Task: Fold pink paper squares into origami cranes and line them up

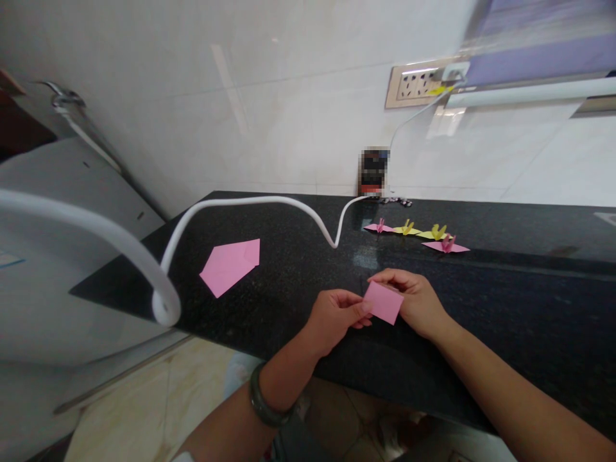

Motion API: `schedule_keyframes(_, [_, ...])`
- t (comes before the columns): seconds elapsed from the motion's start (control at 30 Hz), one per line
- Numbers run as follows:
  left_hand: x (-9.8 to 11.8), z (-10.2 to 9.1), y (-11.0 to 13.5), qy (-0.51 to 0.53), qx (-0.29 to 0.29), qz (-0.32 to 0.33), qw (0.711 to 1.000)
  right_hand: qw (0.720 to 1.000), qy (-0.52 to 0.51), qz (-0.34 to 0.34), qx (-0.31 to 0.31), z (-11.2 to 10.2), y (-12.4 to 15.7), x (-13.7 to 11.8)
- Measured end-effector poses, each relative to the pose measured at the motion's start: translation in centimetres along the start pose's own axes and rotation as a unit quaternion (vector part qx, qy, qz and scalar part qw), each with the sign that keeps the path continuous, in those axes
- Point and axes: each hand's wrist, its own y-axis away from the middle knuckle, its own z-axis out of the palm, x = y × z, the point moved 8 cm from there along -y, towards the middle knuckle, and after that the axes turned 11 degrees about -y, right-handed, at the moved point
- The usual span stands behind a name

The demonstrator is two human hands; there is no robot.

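A small folded square of pink paper (384, 303) is held up over the dark countertop, between my two hands. My left hand (337, 317) pinches its left corner, thumb on top. On the far right side, my right hand (418, 301) grips its edge, with some fingers hidden behind the paper. Beyond the hands stand folded paper cranes in a row: a pink crane (380, 226), a yellow crane (407, 228), another yellow crane (437, 231) and a second pink crane (446, 245). Flat pink sheets (231, 264) lie to the left.
A white flexible stand arm (260, 201) curves across the counter (293, 263) from the left. Against the tiled wall leans a phone-like dark object (374, 170), blurred out, with a cable up to the wall socket (416, 83). The counter's front edge runs below my forearms.
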Motion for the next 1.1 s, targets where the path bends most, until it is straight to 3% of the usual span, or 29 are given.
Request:
schedule_keyframes(0.13, [0.2, -0.1, 0.0, 0.004, 0.004, 0.008, 1.0, 0.999, -0.037, 0.017, 0.008, 0.1, 0.1, 0.1])
schedule_keyframes(0.27, [0.1, -1.3, -0.2, 0.049, 0.072, 0.016, 0.996, 0.992, -0.124, 0.005, 0.016, 0.2, 0.2, -0.2])
schedule_keyframes(0.4, [0.1, -2.1, -0.3, 0.063, 0.111, 0.042, 0.991, 0.996, -0.082, 0.006, -0.016, 1.2, 0.4, -0.5])
schedule_keyframes(0.63, [0.3, -1.4, -0.2, 0.023, 0.081, 0.054, 0.995, 0.998, 0.047, -0.005, -0.028, 1.7, 0.5, -0.8])
schedule_keyframes(0.87, [0.2, -0.7, -0.2, -0.024, 0.049, 0.035, 0.998, 0.998, 0.053, -0.006, -0.04, 1.6, 0.6, -0.8])
schedule_keyframes(1.1, [-0.2, -0.6, -0.2, -0.025, 0.052, 0.01, 0.998, 0.998, 0.063, -0.019, -0.008, 1.2, 0.6, -1.3])
